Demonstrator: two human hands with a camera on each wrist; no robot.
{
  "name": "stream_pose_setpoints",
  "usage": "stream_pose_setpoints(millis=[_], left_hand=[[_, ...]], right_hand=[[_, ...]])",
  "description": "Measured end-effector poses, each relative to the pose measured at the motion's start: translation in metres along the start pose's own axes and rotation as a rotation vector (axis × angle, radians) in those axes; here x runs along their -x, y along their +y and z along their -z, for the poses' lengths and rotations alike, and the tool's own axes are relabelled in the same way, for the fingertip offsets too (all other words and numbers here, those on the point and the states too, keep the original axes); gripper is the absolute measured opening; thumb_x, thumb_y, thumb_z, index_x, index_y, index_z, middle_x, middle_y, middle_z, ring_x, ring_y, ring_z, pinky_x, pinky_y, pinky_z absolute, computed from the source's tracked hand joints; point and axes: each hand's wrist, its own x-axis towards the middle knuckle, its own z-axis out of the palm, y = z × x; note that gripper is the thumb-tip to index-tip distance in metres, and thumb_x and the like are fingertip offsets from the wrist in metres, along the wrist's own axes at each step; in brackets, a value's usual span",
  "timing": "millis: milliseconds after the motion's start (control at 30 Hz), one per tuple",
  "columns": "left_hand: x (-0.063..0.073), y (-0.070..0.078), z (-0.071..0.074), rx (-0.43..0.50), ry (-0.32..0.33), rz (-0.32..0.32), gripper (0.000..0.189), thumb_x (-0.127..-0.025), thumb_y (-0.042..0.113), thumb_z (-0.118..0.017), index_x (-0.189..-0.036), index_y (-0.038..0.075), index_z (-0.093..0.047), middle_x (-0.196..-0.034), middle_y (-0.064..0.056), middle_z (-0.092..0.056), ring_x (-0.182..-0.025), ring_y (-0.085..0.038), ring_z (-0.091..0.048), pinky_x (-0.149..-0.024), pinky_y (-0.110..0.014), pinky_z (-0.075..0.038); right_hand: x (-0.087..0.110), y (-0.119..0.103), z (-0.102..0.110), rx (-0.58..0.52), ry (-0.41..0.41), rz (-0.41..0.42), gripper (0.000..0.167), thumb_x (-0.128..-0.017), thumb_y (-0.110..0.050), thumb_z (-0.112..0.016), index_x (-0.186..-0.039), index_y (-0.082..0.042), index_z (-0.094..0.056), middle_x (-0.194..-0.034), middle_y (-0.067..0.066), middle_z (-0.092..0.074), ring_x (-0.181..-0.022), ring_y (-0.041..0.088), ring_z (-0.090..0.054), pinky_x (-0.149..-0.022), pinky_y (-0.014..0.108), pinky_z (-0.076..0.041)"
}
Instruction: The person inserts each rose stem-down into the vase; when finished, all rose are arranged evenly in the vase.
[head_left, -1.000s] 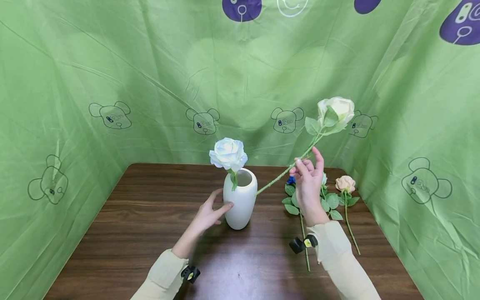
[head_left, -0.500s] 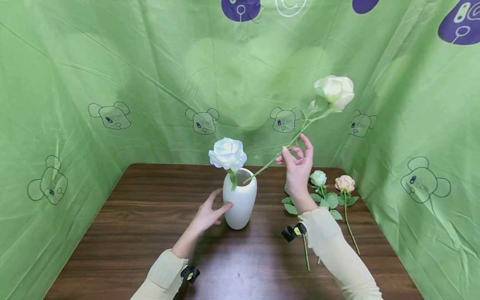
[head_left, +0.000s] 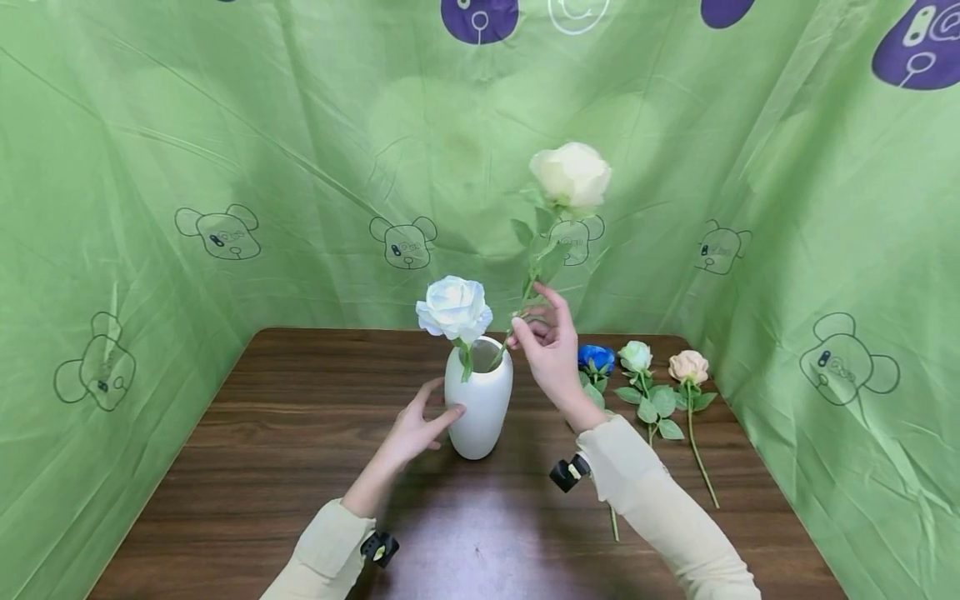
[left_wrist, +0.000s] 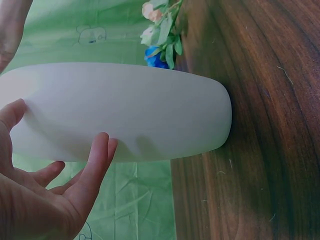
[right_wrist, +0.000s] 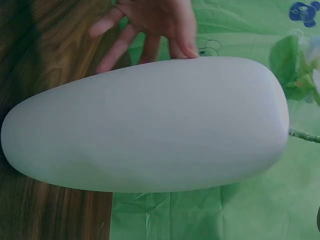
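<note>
A white vase (head_left: 477, 412) stands upright on the brown wooden table. My left hand (head_left: 414, 427) rests against its left side, fingers spread; in the left wrist view the fingertips (left_wrist: 101, 140) of that hand touch the vase wall. A pale blue-white rose (head_left: 454, 308) stands in the vase, its bloom leaning left over the rim. Above and right of the mouth, my right hand (head_left: 549, 354) pinches the stem of a cream-white rose (head_left: 573, 175) between thumb and fingers. This stem runs down into the vase mouth, and its lower end is hidden inside.
Right of the vase, a blue rose (head_left: 596, 359), a pale green rose (head_left: 636, 357) and a peach rose (head_left: 688, 367) lie on the table (head_left: 300, 425). My right forearm covers part of their stems. Green cloth (head_left: 315, 125) hangs behind and along both sides.
My right hand has moved left with the cream-white rose. Its stem end has gone from beside the vase into the mouth, and the stem now stands steeper. The left hand has stayed put.
</note>
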Motion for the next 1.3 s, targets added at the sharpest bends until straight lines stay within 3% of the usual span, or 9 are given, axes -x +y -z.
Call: stream_pose_setpoints(millis=[133, 200, 367, 600, 933, 1100, 1300], left_hand=[[-0.001, -0.001, 0.000, 0.000, 0.000, 0.004, 0.065, -0.078, 0.041, -0.065, -0.133, 0.021, -0.035, -0.119, -0.015, -0.047, -0.084, -0.031, -0.057, -0.054, -0.039, -0.052], [-0.001, -0.001, 0.000, 0.001, -0.001, 0.007, 0.065, -0.078, 0.041, -0.065, -0.133, 0.021, -0.035, -0.119, -0.015, -0.047, -0.084, -0.031, -0.056, -0.054, -0.040, -0.052], [-0.001, 0.000, 0.000, 0.002, -0.004, 0.003, 0.066, -0.078, 0.042, -0.064, -0.133, 0.021, -0.034, -0.119, -0.015, -0.047, -0.085, -0.030, -0.056, -0.054, -0.038, -0.053], [0.000, 0.001, 0.000, 0.001, -0.005, 0.000, 0.066, -0.079, 0.040, -0.065, -0.133, 0.021, -0.034, -0.120, -0.016, -0.046, -0.084, -0.032, -0.057, -0.050, -0.033, -0.052], [0.000, 0.000, 0.000, -0.007, -0.005, -0.008, 0.066, -0.079, 0.040, -0.065, -0.133, 0.020, -0.034, -0.119, -0.016, -0.046, -0.079, -0.029, -0.058, -0.049, -0.033, -0.052], [0.000, 0.000, -0.001, -0.003, -0.006, -0.008, 0.066, -0.079, 0.040, -0.065, -0.133, 0.020, -0.034, -0.120, -0.016, -0.046, -0.083, -0.030, -0.057, -0.050, -0.033, -0.052], [-0.001, -0.001, -0.001, 0.009, -0.004, -0.016, 0.064, -0.079, 0.039, -0.065, -0.133, 0.020, -0.035, -0.118, -0.015, -0.048, -0.084, -0.031, -0.057, -0.052, -0.039, -0.052]], right_hand=[[0.005, -0.011, -0.008, 0.143, -0.088, 0.000, 0.048, -0.082, 0.011, -0.055, -0.126, -0.001, -0.039, -0.086, 0.020, -0.053, -0.054, 0.037, -0.053, -0.044, 0.028, -0.047], [0.009, -0.010, -0.009, 0.219, -0.123, 0.016, 0.048, -0.081, 0.009, -0.056, -0.125, -0.002, -0.041, -0.086, 0.019, -0.053, -0.053, 0.032, -0.052, -0.042, 0.024, -0.042], [0.017, -0.011, -0.012, 0.357, -0.185, 0.031, 0.046, -0.080, 0.007, -0.058, -0.123, -0.002, -0.044, -0.082, 0.015, -0.055, -0.056, 0.021, -0.046, -0.044, 0.029, -0.036], [0.024, -0.011, -0.014, 0.376, -0.236, -0.036, 0.048, -0.081, 0.006, -0.058, -0.125, -0.003, -0.041, -0.086, 0.016, -0.058, -0.061, 0.022, -0.043, -0.044, 0.029, -0.034], [0.026, 0.022, -0.006, 0.372, -0.159, -0.118, 0.060, -0.090, -0.014, -0.052, -0.140, -0.017, -0.019, -0.079, 0.005, -0.064, -0.059, 0.016, -0.047, -0.058, 0.028, -0.037], [0.026, 0.026, -0.006, 0.346, -0.116, -0.170, 0.049, -0.089, -0.022, -0.055, -0.133, -0.013, -0.035, -0.077, 0.003, -0.064, -0.072, 0.015, -0.054, -0.069, 0.032, -0.041], [0.023, 0.027, -0.009, 0.373, -0.098, -0.233, 0.026, -0.083, -0.018, -0.064, -0.104, -0.004, -0.061, -0.085, 0.004, -0.058, -0.083, 0.018, -0.051, -0.072, 0.037, -0.045]])
